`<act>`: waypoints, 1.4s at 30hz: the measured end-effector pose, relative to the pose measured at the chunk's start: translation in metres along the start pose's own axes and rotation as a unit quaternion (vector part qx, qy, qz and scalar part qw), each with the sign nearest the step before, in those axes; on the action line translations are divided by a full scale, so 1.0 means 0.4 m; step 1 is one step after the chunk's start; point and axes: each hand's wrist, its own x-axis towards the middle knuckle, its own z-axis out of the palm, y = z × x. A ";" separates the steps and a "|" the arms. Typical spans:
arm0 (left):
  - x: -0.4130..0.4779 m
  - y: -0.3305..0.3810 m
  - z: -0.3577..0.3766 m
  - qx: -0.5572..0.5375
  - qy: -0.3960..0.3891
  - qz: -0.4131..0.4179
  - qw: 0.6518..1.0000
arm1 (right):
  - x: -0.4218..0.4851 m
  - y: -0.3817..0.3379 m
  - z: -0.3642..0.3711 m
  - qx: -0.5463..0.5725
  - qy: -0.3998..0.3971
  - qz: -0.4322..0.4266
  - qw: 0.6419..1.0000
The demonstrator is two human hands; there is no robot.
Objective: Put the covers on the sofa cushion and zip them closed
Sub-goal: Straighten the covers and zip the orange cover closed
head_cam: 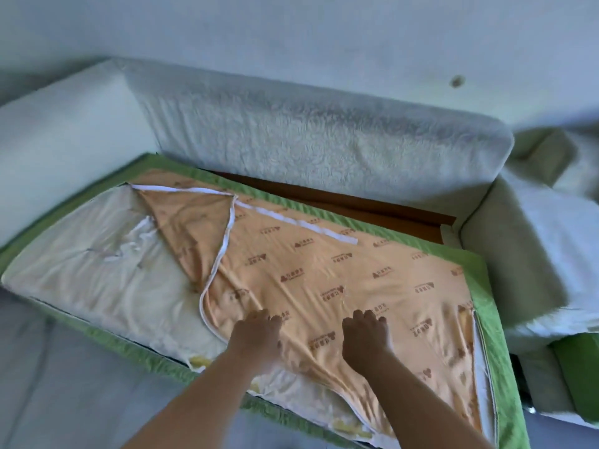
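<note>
my left hand [256,335] and right hand [366,335] both curl their fingers down into the orange cover [324,270], gripping it. it lies half over the pale cushion [97,270] on the sofa [291,131] seat, white zipper [223,241] undone.

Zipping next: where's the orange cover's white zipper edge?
Head view, left-centre: white zipper edge on the orange cover, curving from near the backrest to left hand.
</note>
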 end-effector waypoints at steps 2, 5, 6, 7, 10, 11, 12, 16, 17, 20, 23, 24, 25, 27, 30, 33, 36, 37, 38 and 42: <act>0.009 -0.065 -0.055 0.005 0.025 -0.028 0.999 | 0.042 -0.045 -0.072 0.000 0.025 -0.008 1.000; 0.025 -0.145 -0.121 0.019 0.053 -0.044 0.997 | 0.114 -0.109 -0.155 0.001 0.037 -0.020 0.999; 0.035 -0.171 -0.144 0.024 0.063 -0.046 0.997 | 0.142 -0.129 -0.180 0.000 0.044 -0.025 0.999; 0.047 -0.201 -0.168 0.022 0.070 -0.046 0.996 | 0.177 -0.151 -0.205 0.004 0.050 -0.029 0.998; 0.090 -0.292 -0.243 0.001 0.079 -0.055 0.995 | 0.277 -0.217 -0.281 0.022 0.054 -0.033 0.998; 0.100 -0.322 -0.266 -0.002 0.074 -0.059 0.996 | 0.303 -0.242 -0.307 0.025 0.048 -0.036 0.998; 0.111 -0.356 -0.289 0.001 0.074 -0.060 0.995 | 0.331 -0.269 -0.331 0.031 0.048 -0.038 0.998; 0.146 -0.480 -0.369 0.003 0.091 -0.068 0.994 | 0.437 -0.369 -0.430 0.031 0.050 -0.051 0.997; 0.152 -0.511 -0.384 -0.002 0.090 -0.073 0.993 | 0.460 -0.393 -0.456 0.026 0.055 -0.056 0.997; 0.178 -0.612 -0.417 0.008 0.090 -0.070 0.993 | 0.526 -0.470 -0.526 0.023 0.076 -0.060 0.995; 0.230 -0.706 -0.446 0.012 0.095 -0.068 0.993 | 0.587 -0.535 -0.571 0.037 0.085 -0.050 0.994; 0.260 -0.753 -0.460 0.010 0.100 -0.056 0.993 | 0.619 -0.565 -0.579 0.045 0.086 -0.035 0.995; 0.278 -0.778 -0.468 0.007 0.101 -0.053 0.993 | 0.635 -0.578 -0.586 0.051 0.084 -0.025 0.995; 0.342 -0.884 -0.486 0.008 0.105 -0.017 0.994 | 0.693 -0.642 -0.594 0.079 0.077 0.025 0.994; 0.398 -1.003 -0.504 -0.001 0.099 0.019 0.995 | 0.741 -0.703 -0.593 0.125 0.054 0.097 0.986; 0.438 -1.158 -0.519 0.020 0.066 0.059 0.996 | 0.780 -0.806 -0.581 0.171 0.020 0.165 0.971; 0.489 -1.283 -0.533 0.038 0.030 0.078 0.996 | 0.806 -0.906 -0.574 0.195 -0.020 0.191 0.962; 0.514 -1.310 -0.536 0.040 0.023 0.080 0.996 | 0.813 -0.931 -0.570 0.200 -0.028 0.196 0.960; 0.542 -1.330 -0.537 0.036 0.019 0.082 0.996 | 0.820 -0.949 -0.567 0.203 -0.035 0.202 0.958; 0.641 -1.344 -0.513 -0.013 -0.004 0.092 0.996 | 0.858 -0.957 -0.546 0.210 -0.060 0.225 0.950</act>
